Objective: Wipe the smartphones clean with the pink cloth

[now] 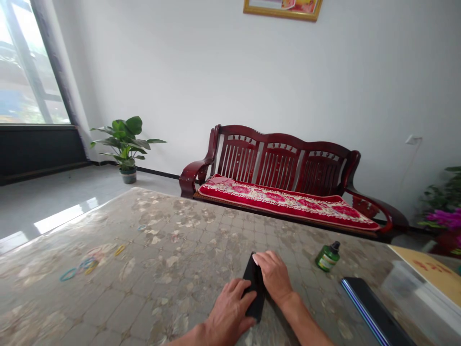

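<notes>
The left hand (230, 307) and right hand (276, 278) clasp a black object (258, 303); a green bottle (327, 258) stands on the counter (187, 245); beyond, a pot (128, 176) holds a plant (133, 126).

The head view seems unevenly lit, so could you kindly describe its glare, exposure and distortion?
Head view: window washed out and leaning, probably from wide-angle stretch; bright glare on the floor; black item too dark to show much detail.

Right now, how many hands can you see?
2: the left hand at the left side of the black thing, the right hand at its right, nearer its far end.
</notes>
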Available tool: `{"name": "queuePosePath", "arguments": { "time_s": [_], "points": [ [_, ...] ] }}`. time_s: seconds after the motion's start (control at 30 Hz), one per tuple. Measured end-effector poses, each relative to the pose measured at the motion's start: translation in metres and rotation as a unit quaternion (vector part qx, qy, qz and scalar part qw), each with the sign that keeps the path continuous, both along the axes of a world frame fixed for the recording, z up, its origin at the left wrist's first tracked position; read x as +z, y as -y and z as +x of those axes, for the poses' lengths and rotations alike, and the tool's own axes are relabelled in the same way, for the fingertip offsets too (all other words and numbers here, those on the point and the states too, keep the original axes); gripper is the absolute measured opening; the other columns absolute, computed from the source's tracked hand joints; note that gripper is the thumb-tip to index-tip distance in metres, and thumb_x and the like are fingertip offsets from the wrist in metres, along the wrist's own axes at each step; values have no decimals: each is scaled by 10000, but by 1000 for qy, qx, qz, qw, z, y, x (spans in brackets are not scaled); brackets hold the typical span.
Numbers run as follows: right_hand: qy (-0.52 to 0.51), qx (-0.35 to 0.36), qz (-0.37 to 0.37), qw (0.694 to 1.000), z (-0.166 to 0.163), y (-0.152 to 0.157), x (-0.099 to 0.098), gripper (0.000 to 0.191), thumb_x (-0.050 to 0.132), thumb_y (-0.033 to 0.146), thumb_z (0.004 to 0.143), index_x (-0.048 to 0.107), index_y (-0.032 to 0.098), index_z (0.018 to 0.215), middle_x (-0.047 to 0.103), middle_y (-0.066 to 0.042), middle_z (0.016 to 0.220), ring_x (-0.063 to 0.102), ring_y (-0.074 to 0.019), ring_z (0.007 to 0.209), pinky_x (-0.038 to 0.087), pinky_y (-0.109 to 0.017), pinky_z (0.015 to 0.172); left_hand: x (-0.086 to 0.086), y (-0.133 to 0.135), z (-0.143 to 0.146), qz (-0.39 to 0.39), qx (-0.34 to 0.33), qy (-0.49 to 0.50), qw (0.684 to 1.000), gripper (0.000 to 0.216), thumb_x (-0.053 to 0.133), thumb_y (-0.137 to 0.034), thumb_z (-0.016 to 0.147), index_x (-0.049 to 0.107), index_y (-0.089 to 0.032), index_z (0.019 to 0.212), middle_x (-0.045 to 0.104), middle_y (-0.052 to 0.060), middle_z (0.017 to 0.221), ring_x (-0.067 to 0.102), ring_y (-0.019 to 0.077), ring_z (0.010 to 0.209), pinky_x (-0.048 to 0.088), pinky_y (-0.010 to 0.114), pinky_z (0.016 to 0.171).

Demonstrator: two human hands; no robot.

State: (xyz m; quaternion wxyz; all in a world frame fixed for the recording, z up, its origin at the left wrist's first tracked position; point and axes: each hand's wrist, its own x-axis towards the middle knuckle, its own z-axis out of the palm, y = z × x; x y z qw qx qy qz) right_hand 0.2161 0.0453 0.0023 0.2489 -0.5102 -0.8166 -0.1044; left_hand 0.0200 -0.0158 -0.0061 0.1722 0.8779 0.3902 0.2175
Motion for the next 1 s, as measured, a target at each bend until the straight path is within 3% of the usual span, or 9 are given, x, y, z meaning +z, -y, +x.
{"name": "queuePosePath", "arguments": {
  "time_s": [0.3, 0.57, 0.83, 1.0],
  "points": [
    [78, -42, 9, 996, -7, 27, -24, 432, 470, -6, 854, 659, 209, 1178, 696, -55, 1163, 625, -219, 987, 486, -334, 878, 1, 4, 3, -6, -46, -1, 999, 427, 759, -227, 805, 619, -236, 1209, 567, 60, 1322, 500, 268, 1168, 445, 369, 1032],
    [12, -42, -34, 998, -21, -4, -4, 356, 453, 45, 883, 696, 240, 1053, 720, -34, 1045, 622, -203, 950, 487, -315, 845, -9, 1, 3, 25, -69, -7, 997, 376, 694, -266, 852, 605, -238, 1217, 589, 56, 1298, 510, 267, 1126, 446, 360, 1014],
    [19, 1, -55, 998, -14, 40, -3, 350, 461, 34, 873, 675, 235, 1063, 700, -33, 1054, 604, -196, 930, 481, -305, 829, -4, 3, 3, 38, -44, -10, 998, 356, 719, -286, 834, 616, -273, 1175, 623, 23, 1239, 527, 260, 1080, 438, 390, 987],
    [45, -49, -36, 997, -20, 21, 2, 289, 479, 36, 890, 668, 228, 995, 682, -37, 1016, 588, -193, 919, 457, -296, 823, 3, 5, 5, 54, -41, -28, 997, 308, 709, -293, 852, 626, -248, 1145, 629, 39, 1216, 531, 264, 1054, 440, 403, 967]
  ]
}}
